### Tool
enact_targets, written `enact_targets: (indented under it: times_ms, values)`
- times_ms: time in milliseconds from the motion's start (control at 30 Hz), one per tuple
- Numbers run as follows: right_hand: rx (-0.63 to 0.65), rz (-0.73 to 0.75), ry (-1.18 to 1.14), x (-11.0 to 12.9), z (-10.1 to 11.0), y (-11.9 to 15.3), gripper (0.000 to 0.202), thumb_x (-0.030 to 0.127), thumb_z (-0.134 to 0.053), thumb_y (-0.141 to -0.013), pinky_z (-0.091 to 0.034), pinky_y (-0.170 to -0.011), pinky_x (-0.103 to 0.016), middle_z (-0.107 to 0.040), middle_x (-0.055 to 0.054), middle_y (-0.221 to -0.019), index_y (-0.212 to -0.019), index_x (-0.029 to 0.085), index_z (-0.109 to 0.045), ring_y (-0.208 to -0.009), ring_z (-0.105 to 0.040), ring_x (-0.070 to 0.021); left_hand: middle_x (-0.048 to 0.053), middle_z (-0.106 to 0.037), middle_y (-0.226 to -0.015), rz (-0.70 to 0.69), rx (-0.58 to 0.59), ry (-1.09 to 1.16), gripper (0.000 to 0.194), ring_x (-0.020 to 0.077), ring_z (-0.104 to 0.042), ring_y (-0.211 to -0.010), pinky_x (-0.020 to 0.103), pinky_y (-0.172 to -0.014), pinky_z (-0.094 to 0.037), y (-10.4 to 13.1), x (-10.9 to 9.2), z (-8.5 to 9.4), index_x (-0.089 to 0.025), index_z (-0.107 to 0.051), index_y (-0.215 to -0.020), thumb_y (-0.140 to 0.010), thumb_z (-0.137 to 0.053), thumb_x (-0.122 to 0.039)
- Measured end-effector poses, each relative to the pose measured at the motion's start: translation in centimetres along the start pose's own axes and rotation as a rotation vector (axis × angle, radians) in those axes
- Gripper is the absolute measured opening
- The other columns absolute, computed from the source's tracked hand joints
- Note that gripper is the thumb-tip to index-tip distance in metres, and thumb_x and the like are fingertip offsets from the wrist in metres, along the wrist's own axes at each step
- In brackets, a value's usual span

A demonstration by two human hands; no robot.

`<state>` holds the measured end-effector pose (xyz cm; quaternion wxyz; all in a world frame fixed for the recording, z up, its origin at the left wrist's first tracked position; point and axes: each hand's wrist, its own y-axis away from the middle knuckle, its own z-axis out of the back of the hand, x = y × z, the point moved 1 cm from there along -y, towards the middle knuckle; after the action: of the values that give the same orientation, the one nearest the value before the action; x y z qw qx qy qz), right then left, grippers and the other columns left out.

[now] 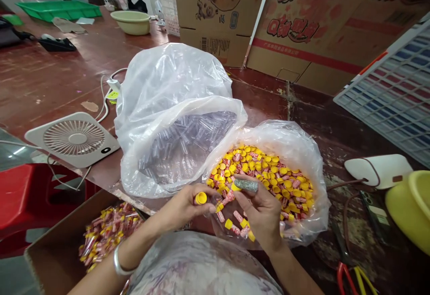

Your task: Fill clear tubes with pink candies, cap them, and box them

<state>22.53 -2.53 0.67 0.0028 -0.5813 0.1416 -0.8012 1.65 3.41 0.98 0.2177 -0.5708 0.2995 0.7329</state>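
Observation:
My left hand is closed, with thumb and fingers around a yellow cap seen end-on. Whether a tube sits behind that cap is hidden. Close by, my right hand pinches another yellow cap between thumb and index finger. A grey-green speckled piece lies along that index finger; I cannot tell if it is a wrap. Both hands are above a clear plastic bag full of yellow caps with red-and-white patterned rolls. Behind my left hand, a larger translucent bag holds many clear tubes.
At lower left, a cardboard box contains capped, filled tubes. A white fan and red stool are left. Scissors, a phone, a white device and a yellow bowl lie right. Cardboard stands behind.

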Motion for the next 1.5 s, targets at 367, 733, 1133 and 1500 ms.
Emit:
enact_targets:
  times_ms: [367, 733, 1133, 1500]
  values:
    - [0.211, 0.542, 0.482, 1.2, -0.9, 0.0, 0.069, 0.055, -0.071, -0.084, -0.051, -0.099, -0.054, -0.063, -0.017, -0.121, -0.135, 0.016, -0.047, -0.118, -0.059, -0.0334, 0.005, -0.066, -0.070, 0.092, 0.022, 0.758, 0.038, 0.0156, -0.062, -0.064, 0.028, -0.067, -0.051, -0.8, 0.2, -2.8, -0.011, -0.068, -0.085, -0.078, -0.077, -0.047]
    - [0.278, 0.385, 0.577, -0.3, -0.4, -0.1, 0.079, 0.051, -0.080, -0.074, -0.052, -0.099, -0.049, -0.056, -0.016, -0.129, -0.135, 0.017, -0.044, -0.124, -0.054, -0.0336, -0.001, -0.061, -0.066, 0.119, -0.129, 0.109, 0.022, 0.0136, -0.055, -0.061, 0.024, -0.059, -0.043, -2.2, -0.1, 0.1, -0.015, -0.063, -0.075, -0.073, -0.073, -0.035]
    - [0.671, 0.417, 0.883, -2.2, -1.2, 1.5, 0.015, 0.009, -0.065, -0.089, -0.048, -0.075, -0.031, -0.066, -0.002, -0.108, -0.097, 0.022, -0.062, -0.097, -0.061, -0.0197, 0.025, -0.074, -0.095, 0.480, -0.575, -1.145, 0.033, 0.0384, -0.071, -0.089, 0.039, -0.070, -0.050, -4.9, 4.0, 9.8, -0.008, -0.070, -0.102, -0.088, -0.049, -0.029]
    - [0.194, 0.295, 0.448, -3.3, 0.5, 0.2, 0.006, 0.015, -0.061, -0.093, -0.056, -0.082, -0.034, -0.069, -0.008, -0.105, -0.097, 0.019, -0.065, -0.094, -0.067, -0.0206, -0.001, -0.063, -0.072, 0.070, -0.133, 0.039, 0.037, 0.0111, -0.052, -0.063, 0.020, -0.057, -0.039, -1.1, 1.3, 4.0, -0.013, -0.070, -0.089, -0.075, -0.077, -0.046]
